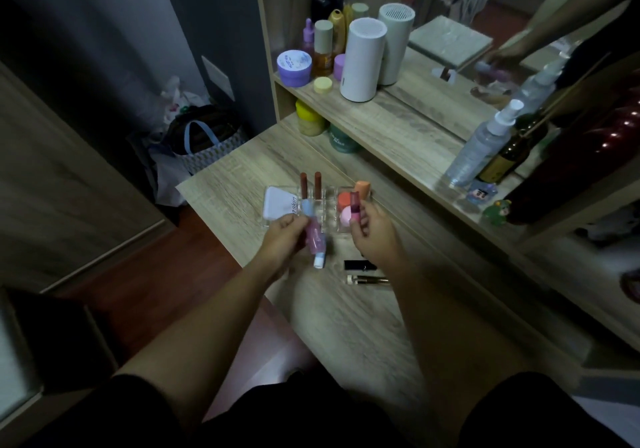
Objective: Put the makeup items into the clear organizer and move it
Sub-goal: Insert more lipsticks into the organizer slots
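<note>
The clear organizer [329, 209] sits on the wooden vanity top. It holds a white compact [278, 204] at its left, two brown lip tubes [311, 184] standing in the middle, and orange and pink sponges [349, 202] at its right. My left hand [287, 236] grips two pink tubes with pale blue caps [313, 234] just in front of the organizer. My right hand [369, 228] holds a small dark pink lip tube [355, 205] upright over the sponge compartment. A black lipstick case [358, 265] and a thin gold-and-black tube [367, 279] lie on the table near my right wrist.
A raised shelf behind carries a white cylinder [363, 60], a purple jar [295, 67], bottles, a spray bottle [481, 143] and a dark bottle [507, 157], with a mirror behind. Yellow and green jars stand under the shelf. Bags lie on the floor at left.
</note>
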Demonstrator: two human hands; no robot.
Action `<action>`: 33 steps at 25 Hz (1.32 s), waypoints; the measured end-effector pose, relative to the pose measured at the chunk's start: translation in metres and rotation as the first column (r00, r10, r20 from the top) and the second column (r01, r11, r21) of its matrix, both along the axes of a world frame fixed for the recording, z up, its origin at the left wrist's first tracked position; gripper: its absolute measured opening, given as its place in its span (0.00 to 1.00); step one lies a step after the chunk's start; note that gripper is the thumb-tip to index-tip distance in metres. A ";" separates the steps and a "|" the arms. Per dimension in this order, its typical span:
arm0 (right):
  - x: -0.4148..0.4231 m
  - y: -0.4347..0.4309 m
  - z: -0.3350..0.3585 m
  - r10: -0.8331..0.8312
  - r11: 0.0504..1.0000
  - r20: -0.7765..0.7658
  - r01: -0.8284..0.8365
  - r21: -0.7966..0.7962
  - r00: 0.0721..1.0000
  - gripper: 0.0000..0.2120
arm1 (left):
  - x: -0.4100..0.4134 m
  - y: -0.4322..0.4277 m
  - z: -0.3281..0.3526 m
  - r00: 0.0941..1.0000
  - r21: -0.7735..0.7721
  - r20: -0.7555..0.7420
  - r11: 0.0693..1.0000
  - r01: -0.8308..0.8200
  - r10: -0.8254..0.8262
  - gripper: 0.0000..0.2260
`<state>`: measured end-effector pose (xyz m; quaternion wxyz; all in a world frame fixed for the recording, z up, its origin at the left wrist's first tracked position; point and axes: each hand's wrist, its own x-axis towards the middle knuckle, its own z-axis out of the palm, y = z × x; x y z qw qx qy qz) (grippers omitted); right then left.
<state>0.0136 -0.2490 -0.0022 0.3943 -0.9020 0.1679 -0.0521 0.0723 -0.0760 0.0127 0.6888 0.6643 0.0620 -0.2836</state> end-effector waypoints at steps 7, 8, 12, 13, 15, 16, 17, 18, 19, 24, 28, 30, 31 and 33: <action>0.023 0.003 0.020 -0.180 0.910 0.047 0.148 0.387 0.983 0.09 | 0.045 0.017 0.024 0.999 -0.095 0.015 0.995 0.034 -0.032 0.07; 0.028 0.001 0.024 -0.207 0.889 0.061 0.162 0.429 0.976 0.11 | 0.052 0.017 0.027 0.999 -0.081 0.024 0.996 0.035 -0.034 0.07; 0.040 -0.006 0.035 -0.237 0.850 0.112 0.150 0.505 0.965 0.19 | 0.070 0.020 0.034 0.955 0.062 0.258 0.989 0.136 -0.148 0.04; 0.041 -0.007 0.036 -0.218 0.861 0.128 0.129 0.492 0.967 0.18 | 0.073 0.021 0.034 0.923 0.139 0.331 0.978 0.159 -0.197 0.03; 0.043 -0.007 0.037 -0.192 0.897 0.141 0.115 0.426 0.971 0.16 | 0.076 0.022 0.031 0.838 0.304 0.472 0.943 0.139 -0.275 0.05; 0.046 -0.007 0.037 -0.190 0.913 0.138 0.123 0.389 0.972 0.15 | 0.077 0.021 0.030 0.795 0.366 0.525 0.924 0.113 -0.305 0.07; 0.048 -0.007 0.036 -0.193 0.921 0.136 0.132 0.366 0.972 0.13 | 0.077 0.019 0.028 0.764 0.408 0.557 0.909 0.090 -0.325 0.08; 0.050 -0.007 0.035 -0.197 0.926 0.134 0.139 0.351 0.971 0.12 | 0.076 0.018 0.026 0.743 0.435 0.578 0.897 0.070 -0.338 0.08; 0.053 -0.007 0.034 -0.203 0.929 0.135 0.147 0.340 0.970 0.12 | 0.074 0.017 0.024 0.727 0.457 0.593 0.888 0.050 -0.346 0.08; 0.066 -0.007 0.026 -0.174 0.954 0.137 0.133 0.268 0.975 0.11 | 0.072 0.013 0.011 0.716 0.512 0.593 0.859 0.016 -0.367 0.09; 0.072 -0.008 0.020 -0.131 0.975 0.116 0.107 0.196 0.985 0.12 | 0.073 0.009 0.011 0.681 0.543 0.606 0.839 0.022 -0.410 0.08; 0.074 -0.008 0.019 -0.108 0.984 0.102 0.092 0.151 0.989 0.13 | 0.073 0.008 0.012 0.666 0.548 0.608 0.836 0.041 -0.431 0.07; 0.075 -0.008 0.017 -0.093 0.988 0.096 0.079 0.136 0.991 0.13 | 0.073 0.008 0.012 0.662 0.549 0.608 0.834 0.048 -0.438 0.07; 0.074 -0.009 0.014 -0.065 0.991 0.063 0.057 0.122 0.996 0.14 | 0.073 0.010 0.010 0.654 0.564 0.598 0.823 0.066 -0.463 0.07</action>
